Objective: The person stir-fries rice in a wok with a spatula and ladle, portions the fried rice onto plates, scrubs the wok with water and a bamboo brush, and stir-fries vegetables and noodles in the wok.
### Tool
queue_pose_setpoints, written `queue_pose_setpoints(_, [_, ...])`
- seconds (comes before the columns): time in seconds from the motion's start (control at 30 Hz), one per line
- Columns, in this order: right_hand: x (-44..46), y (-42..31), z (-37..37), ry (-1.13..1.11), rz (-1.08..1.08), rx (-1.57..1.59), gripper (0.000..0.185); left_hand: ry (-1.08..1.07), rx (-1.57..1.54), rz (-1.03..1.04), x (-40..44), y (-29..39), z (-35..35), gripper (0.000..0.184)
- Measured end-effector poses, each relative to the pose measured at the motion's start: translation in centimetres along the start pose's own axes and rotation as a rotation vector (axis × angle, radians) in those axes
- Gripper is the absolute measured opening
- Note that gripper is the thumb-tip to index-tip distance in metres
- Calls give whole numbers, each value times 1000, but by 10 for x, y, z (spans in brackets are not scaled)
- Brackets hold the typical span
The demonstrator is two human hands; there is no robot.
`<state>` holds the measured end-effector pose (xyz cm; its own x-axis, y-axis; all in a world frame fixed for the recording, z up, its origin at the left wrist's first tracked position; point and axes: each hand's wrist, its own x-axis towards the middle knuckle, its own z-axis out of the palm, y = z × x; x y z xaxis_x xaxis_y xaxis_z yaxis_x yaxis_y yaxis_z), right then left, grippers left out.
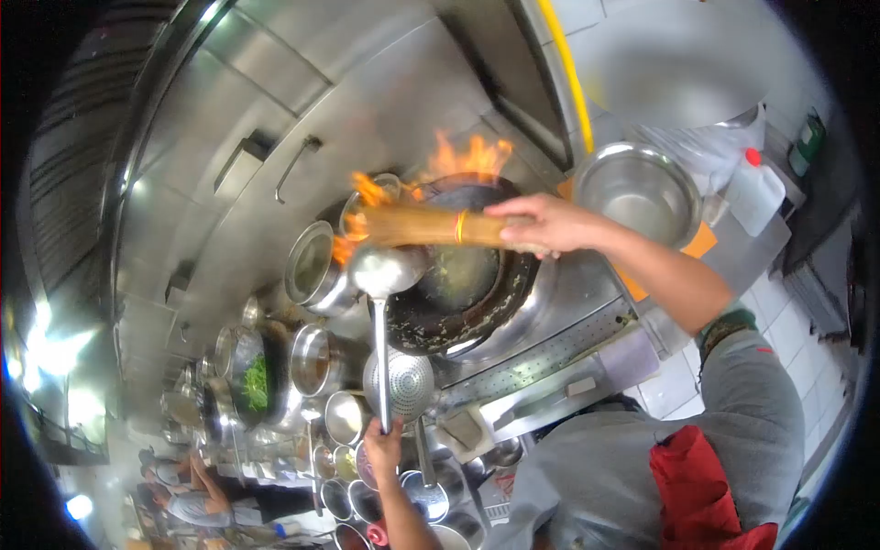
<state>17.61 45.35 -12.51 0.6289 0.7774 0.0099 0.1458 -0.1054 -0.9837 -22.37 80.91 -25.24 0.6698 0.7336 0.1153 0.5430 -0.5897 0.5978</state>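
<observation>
Fingers of the left hand (383,449) are gripping a long, silver metal ladle (383,278), centre frame, likely slick; a tan, bamboo-looking bundled brush (422,226) is spanning upper centre, probably light and stiff; orange flames (469,158) are leaping above; the right hand (548,225) is clasping the brush's right end, seemingly the safest hold.

"What do you see beyond the right hand (550,226)?"
"I see a wall of shiny grey steel panels (376,82)."
"And the light?"
"Bright white lamps (48,346) glow far out past the left hand (383,446)."
"And lower down?"
"A floor of white square tiles (665,385), which lies lower and behind the right hand."
</observation>
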Motion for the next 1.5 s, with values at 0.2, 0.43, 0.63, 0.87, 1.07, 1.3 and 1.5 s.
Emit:
queue_pose_setpoints(0.2, [18,24,-35,55,141,91,53,184,213,84,-7,11,-6,36])
queue_pose_setpoints(0.43, [19,21,-54,-68,240,-233,51,265,203,143,-5,15,6,35])
queue_pose_setpoints(0.63, [-8,-23,-51,-36,-56,-196,55,298,434,234,7,24,4,17])
queue_pose_setpoints(0.87, [7,-22,-69,51,70,-215,49,335,429,260,13,30,13,19])
queue_pose_setpoints(1.07, [9,42,-46,-93,267,-247,51,-113,-545,58,-2,84,40,22])
queue_pose_setpoints(1.3, [-27,16,13,204,-63,71,49,-1085,-2096,-525,-58,190,25,15])
queue_pose_setpoints(1.5, [-18,-3,1,28,65,-554,47,-1177,-2092,-574,-56,191,45,11])
